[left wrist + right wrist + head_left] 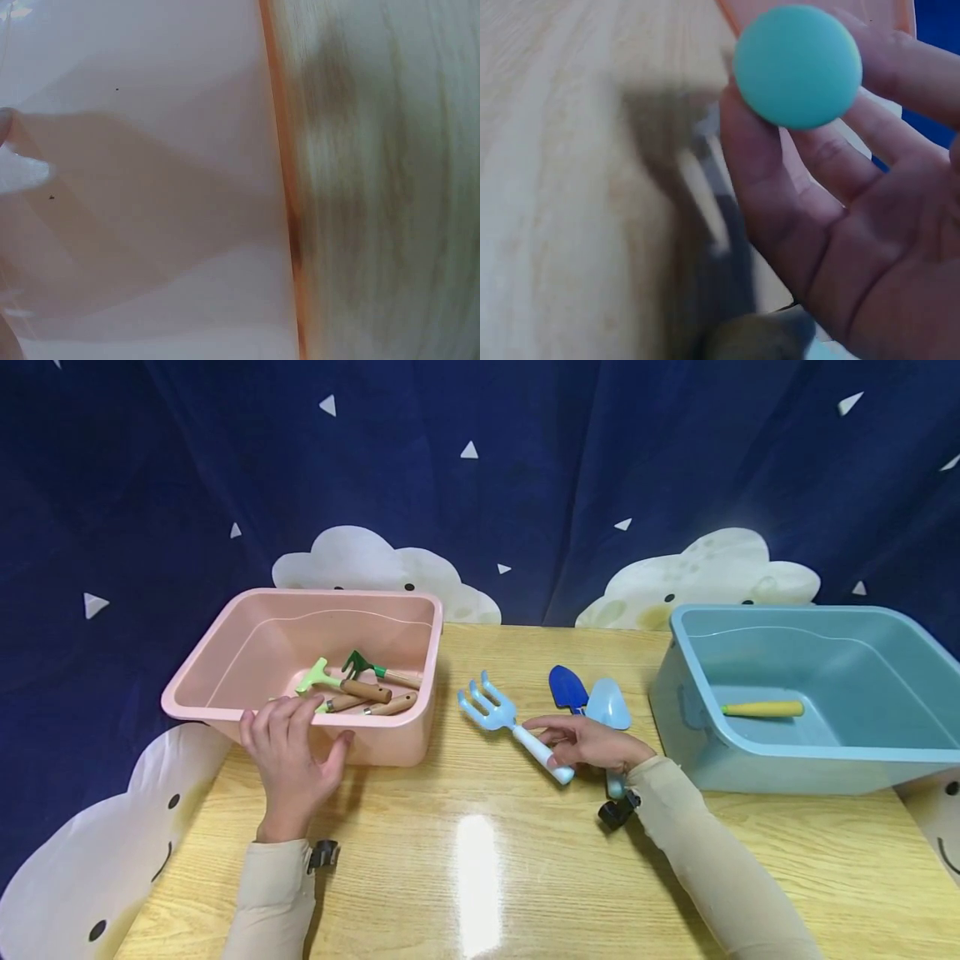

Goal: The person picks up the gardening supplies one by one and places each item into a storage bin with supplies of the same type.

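Observation:
A light-blue hand fork [534, 745] with three prongs points toward the pink bin. My right hand [592, 745] pinches its handle between thumb and fingers. Up close in the right wrist view, the round butt of the handle [798, 67] sticks out from between the fingers. My left hand [288, 760] holds the front rim of the pink bin [420, 735], fingers over the edge and thumb at the outer wall. Behind the right hand lie a dark-blue trowel [567, 687] and a light-blue trowel [608, 703], the latter partly covered by that hand.
Inside the pink bin are several wood-handled garden tools, among them a light-green one [318, 675] and a dark-green rake [360, 663]. At the right stands a blue bin [825, 770] holding a yellow-handled tool [765, 708]. A dark-blue curtain [525, 485] hangs behind the table.

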`<act>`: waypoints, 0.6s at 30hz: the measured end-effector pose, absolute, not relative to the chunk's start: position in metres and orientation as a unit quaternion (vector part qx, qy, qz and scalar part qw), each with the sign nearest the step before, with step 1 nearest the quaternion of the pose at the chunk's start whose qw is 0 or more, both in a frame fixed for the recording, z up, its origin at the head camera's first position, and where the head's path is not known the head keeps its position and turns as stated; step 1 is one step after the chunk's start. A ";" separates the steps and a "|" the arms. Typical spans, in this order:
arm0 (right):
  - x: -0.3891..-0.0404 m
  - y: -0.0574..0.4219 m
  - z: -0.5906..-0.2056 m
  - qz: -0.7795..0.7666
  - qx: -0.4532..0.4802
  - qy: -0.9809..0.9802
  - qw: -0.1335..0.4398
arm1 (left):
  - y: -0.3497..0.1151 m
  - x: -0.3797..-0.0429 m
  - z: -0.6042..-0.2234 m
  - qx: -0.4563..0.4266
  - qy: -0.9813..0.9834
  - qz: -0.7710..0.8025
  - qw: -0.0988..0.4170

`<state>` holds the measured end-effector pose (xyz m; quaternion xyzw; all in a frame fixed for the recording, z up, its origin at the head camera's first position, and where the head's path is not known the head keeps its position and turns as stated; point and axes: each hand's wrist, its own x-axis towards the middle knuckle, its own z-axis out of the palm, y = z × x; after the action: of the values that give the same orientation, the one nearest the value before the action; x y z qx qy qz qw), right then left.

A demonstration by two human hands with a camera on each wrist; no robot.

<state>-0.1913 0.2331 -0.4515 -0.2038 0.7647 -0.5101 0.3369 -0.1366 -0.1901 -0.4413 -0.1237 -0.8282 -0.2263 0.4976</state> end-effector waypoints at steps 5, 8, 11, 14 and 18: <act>-0.195 0.231 -0.440 -0.542 -0.188 0.758 0.310 | -0.191 -0.137 -0.440 -0.124 -0.827 -0.226 0.499; -0.197 0.230 -0.431 -0.555 -0.181 0.755 0.299 | -0.191 -0.137 -0.440 -0.124 -0.827 -0.226 0.499; -0.200 0.229 -0.423 -0.569 -0.184 0.746 0.293 | -0.191 -0.136 -0.440 -0.124 -0.829 -0.227 0.496; -0.202 0.228 -0.415 -0.579 -0.183 0.740 0.289 | -0.190 -0.136 -0.440 -0.123 -0.830 -0.226 0.494; -0.205 0.225 -0.408 -0.586 -0.181 0.741 0.275 | -0.190 -0.136 -0.440 -0.123 -0.829 -0.223 0.497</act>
<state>-0.2050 0.2252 -0.4082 -0.1814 0.7407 -0.5857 0.2747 -0.1358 -0.1904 -0.4399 -0.1229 -0.8292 -0.2234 0.4974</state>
